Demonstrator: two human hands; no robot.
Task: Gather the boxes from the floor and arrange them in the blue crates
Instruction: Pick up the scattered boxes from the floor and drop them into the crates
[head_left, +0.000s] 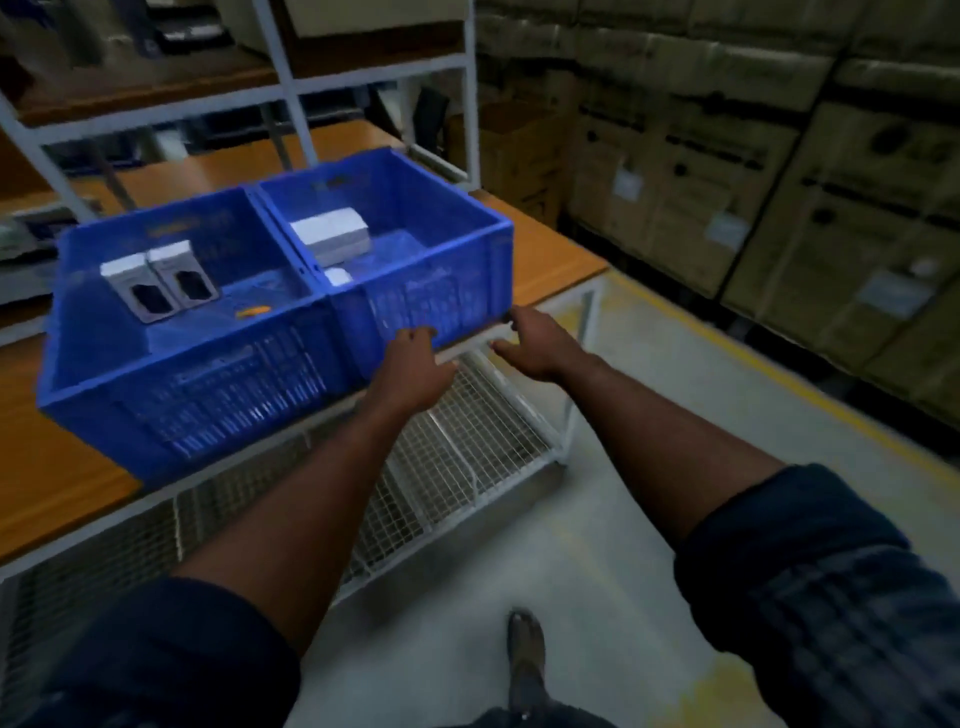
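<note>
Grip open: left hand (415, 366) and right hand (540, 345) at right crate's (441, 301) near wall; inside, white box (330, 236) lies flat, long axis parallel to that wall

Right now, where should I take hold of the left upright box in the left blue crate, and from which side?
Pinch the top end of the left upright box from above, fingers on its front and back faces. It stands on end with its twin touching it on the right, and the left crate walls likely block a sideways reach.
</note>
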